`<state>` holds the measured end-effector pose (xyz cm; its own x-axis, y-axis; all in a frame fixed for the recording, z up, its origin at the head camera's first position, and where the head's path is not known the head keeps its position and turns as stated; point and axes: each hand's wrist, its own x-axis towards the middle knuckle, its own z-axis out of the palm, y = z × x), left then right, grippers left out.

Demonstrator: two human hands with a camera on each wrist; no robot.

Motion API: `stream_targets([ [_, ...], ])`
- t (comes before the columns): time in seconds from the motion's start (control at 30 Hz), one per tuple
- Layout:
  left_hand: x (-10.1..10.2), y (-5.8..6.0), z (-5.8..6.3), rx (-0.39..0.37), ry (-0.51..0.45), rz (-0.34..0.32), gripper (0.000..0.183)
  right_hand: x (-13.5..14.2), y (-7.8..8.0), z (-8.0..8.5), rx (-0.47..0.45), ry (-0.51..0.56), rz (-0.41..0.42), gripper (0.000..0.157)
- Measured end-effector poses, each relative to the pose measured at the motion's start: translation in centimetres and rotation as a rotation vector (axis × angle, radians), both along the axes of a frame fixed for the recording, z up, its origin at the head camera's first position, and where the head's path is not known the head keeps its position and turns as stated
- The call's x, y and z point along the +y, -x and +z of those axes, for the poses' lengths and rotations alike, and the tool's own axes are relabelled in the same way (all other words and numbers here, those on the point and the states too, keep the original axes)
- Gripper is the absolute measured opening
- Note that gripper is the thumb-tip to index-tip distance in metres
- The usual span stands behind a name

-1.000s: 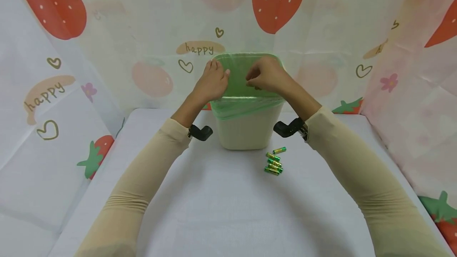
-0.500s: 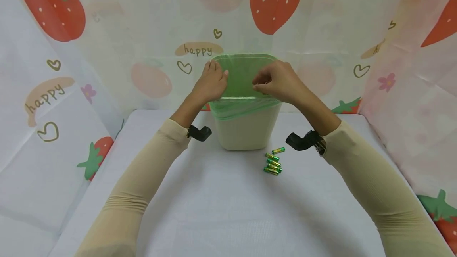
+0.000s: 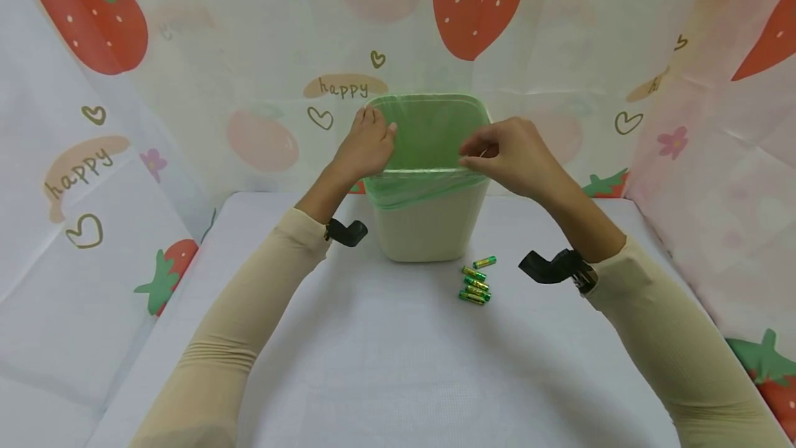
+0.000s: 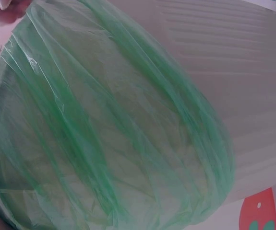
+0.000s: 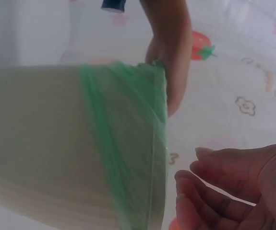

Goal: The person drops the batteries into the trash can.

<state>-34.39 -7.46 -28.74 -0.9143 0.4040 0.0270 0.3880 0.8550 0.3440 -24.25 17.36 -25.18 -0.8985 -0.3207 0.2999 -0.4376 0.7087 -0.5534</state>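
Observation:
A cream trash can (image 3: 429,234) stands at the back of the table, lined with a green plastic bag (image 3: 435,189) folded down over its rim. My left hand (image 3: 365,142) holds the can's left rim, its fingers lying over the edge. In the left wrist view the pleated bag (image 4: 114,129) fills most of the picture. Beside the right side of the opening is my right hand (image 3: 513,156), its fingers loosely bent. The right wrist view shows that hand (image 5: 238,187) with nothing between thumb and fingers. Several green and gold batteries (image 3: 476,285) lie in front of the can.
A white cloth covers the table (image 3: 398,372). Strawberry-printed curtains (image 3: 261,40) enclose the back and both sides. A black wrist camera (image 3: 553,267) sticks out from the right sleeve, another wrist camera (image 3: 347,232) from the left.
My right hand has moved from over the can's opening rightward and toward me, to its right rim. The left hand has stayed on the rim, and the batteries have not moved.

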Motion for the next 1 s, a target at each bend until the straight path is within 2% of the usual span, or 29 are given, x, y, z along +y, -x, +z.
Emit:
stream_targets([
  [0.53, -0.4, -0.2, 0.1, -0.01, -0.002, 0.006, 0.067, 1.2, -3.4, -2.5, -0.049, 0.04, -0.014, 0.014],
  [1.0, 0.0, -0.3, 0.0, -0.001, -0.035, 0.018, 0.065, 2.0, -5.0, -6.7, -0.109, 0.046, -0.033, 0.01],
])
